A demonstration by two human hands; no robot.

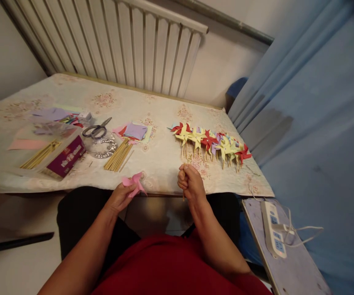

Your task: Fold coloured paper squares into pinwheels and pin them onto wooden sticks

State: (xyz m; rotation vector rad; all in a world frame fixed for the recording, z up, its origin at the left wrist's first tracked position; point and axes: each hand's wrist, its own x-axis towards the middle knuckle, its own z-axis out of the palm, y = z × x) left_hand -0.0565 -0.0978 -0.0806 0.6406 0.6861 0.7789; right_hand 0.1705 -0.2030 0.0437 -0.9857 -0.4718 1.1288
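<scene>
Now folded pink paper pinwheel (134, 183), thin wooden stick (183, 182)

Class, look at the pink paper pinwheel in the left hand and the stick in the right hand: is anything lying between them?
Nothing visible does. The left hand holds the pink pinwheel at the table's near edge, the right hand grips the stick, and only bare tablecloth shows between them.

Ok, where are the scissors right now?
In the head view, the scissors lie left of centre on the table, atop a clear round container, beside the purple box.
</scene>
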